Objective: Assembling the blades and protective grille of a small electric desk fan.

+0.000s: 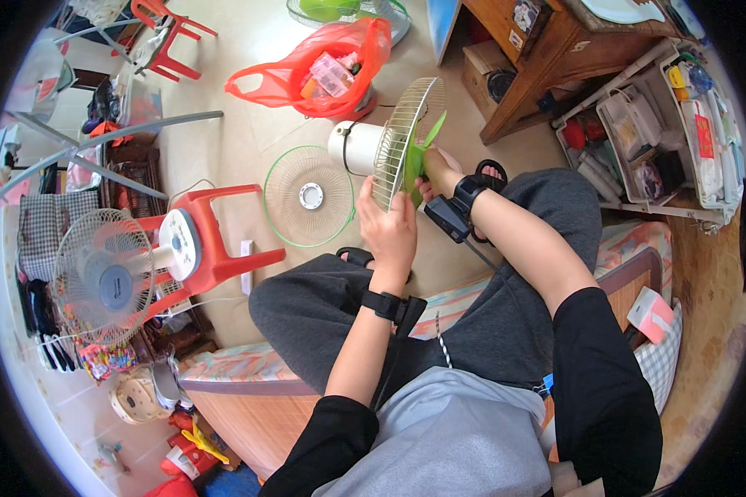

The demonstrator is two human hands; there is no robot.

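Observation:
An electric fan stands in front of me with its white motor housing (358, 147) turned to the left. Its wire rear grille (417, 98) is upright, and the green fan blade (414, 159) sits against the grille's right side. The fingers of my left hand (388, 225) close on the grille's lower edge. My right hand (436, 172) grips the blade near its middle; the hand partly hides the hub. On the floor to the left lies a round wire front grille (283, 217) with a green rim and a white centre.
Beyond the fan stands a red plastic bag (305, 62) of small packages. Left is a second fan (112, 277) beside a red plastic stool (224, 257). A wooden desk (547, 74) and a storage rack (638, 141) stand right. Another green-bladed fan part (331, 8) shows at the top.

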